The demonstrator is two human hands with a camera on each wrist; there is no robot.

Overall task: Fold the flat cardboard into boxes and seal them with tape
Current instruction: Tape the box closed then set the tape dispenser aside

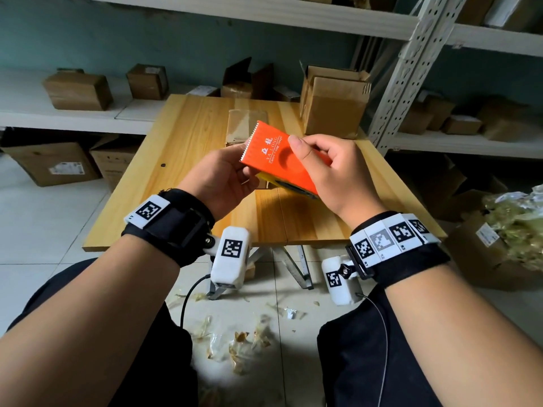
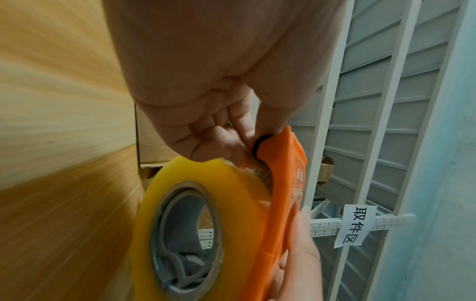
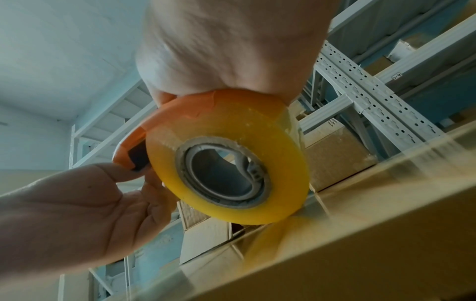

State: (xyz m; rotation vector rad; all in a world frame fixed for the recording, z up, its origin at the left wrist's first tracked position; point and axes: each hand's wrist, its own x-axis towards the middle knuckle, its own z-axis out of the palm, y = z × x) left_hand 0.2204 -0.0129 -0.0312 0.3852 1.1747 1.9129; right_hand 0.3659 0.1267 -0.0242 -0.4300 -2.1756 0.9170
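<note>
An orange tape dispenser (image 1: 276, 160) with a serrated edge and a yellowish tape roll (image 2: 231, 203) is held above the wooden table (image 1: 188, 186) by both hands. My right hand (image 1: 311, 154) grips it from the right, thumb on the orange cover. At the serrated front end, by the black roller, my left hand (image 1: 235, 168) pinches it; its fingers (image 2: 239, 146) lie against the roll's rim. The right wrist view shows the roll (image 3: 257, 152) from below and the left hand (image 3: 134, 179) at the orange cover (image 3: 159, 122). A brown taped box (image 1: 244, 127) lies on the table behind, partly hidden.
An open cardboard box (image 1: 335, 104) stands at the table's back right corner. White metal shelves (image 1: 411, 69) with several cartons surround the table. Tape scraps (image 1: 235, 348) litter the tiled floor between my knees. More cartons (image 1: 53, 165) sit on the floor at the left.
</note>
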